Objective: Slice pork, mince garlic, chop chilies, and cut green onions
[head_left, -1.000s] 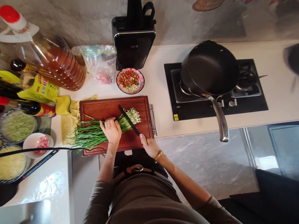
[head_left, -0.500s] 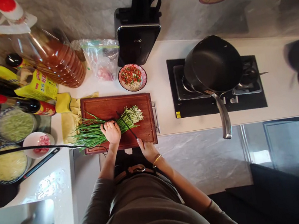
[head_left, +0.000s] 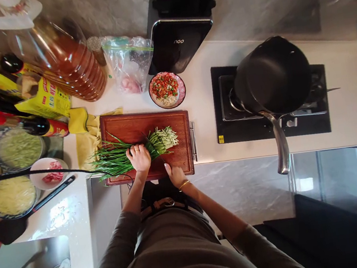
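A bunch of long green chives lies across the wooden cutting board, with short cut pieces at its right end. My left hand presses down on the bunch, fingers curled over the stalks. Just right of those fingers, a dark knife blade stands against the chives, seen almost edge-on. My right hand is closed around the knife's handle at the board's front edge; the fingers largely hide the handle.
Behind the board sits a bowl of chopped red peppers, near a black knife block. A black pan rests on the stove at right, handle toward me. Left are bowls of shreds, a spatula, bottles and a dark cable.
The view has shifted, so the board and stove appear farther right. The knife stays at the chives beside my left fingers, its blade now tilted differently. Both hands keep their grips.
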The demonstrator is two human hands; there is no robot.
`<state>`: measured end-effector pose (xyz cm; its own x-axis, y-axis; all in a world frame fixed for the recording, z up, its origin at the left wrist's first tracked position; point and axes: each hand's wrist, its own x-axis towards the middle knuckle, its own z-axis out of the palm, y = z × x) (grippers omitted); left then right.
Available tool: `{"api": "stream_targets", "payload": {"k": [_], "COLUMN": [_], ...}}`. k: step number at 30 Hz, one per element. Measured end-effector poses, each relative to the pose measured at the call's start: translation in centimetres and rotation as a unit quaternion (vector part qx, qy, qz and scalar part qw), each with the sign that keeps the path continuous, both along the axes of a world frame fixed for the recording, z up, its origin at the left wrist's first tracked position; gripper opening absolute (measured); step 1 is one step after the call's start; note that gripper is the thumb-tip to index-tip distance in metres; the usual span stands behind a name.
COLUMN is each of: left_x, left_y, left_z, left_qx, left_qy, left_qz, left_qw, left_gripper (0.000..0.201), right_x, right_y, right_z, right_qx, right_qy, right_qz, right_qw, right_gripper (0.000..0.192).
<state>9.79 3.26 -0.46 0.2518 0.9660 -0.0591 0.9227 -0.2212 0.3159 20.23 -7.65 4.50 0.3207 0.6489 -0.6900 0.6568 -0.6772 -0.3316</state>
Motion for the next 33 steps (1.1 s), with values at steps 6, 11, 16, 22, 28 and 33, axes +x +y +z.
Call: {"api": "stream_targets", "payload": {"k": [6, 11, 16, 22, 28, 33], "left_x": [0.0, -1.1, -3.3, -4.7, -4.8, -4.7], "left_y": [0.0, 0.9, 2.6, 2.2, 0.8, 0.8], "left_z": [0.2, 1.7, 2.3, 1.0, -0.4, -1.0], "left_qx": [0.012, 0.043, 0.086, 0.080, 0.074, 0.052], "left_qy": [-0.012, -0.076, -0.099, -0.058, -0.037, -0.007], "left_qz": [0.013, 0.027, -0.051, -0.072, -0.057, -0.062], "left_qw": [1.000, 0.996, 0.990, 0.992, 0.995, 0.997], "left_gripper": [0.035, 0.035, 0.034, 0.033, 0.031, 0.029], "right_x": [0.2, 1.0, -1.5, -4.4, -4.4, -3.6], "right_y": [0.1, -0.2, -1.7, -2.4, -2.2, -1.6], "right_z": [-1.6, 1.3, 4.0, 4.1, 4.7, 4.9], "right_qx": [0.074, 0.142, 0.128, 0.053, 0.024, 0.009], "right_qy": [-0.004, 0.020, 0.011, 0.017, 0.025, 0.042], "right_qz": [-0.038, -0.053, -0.049, -0.072, -0.080, -0.086], "right_qw": [0.997, 0.988, 0.991, 0.996, 0.996, 0.995], "right_gripper": [0.037, 0.051, 0.042, 0.041, 0.045, 0.048]}}
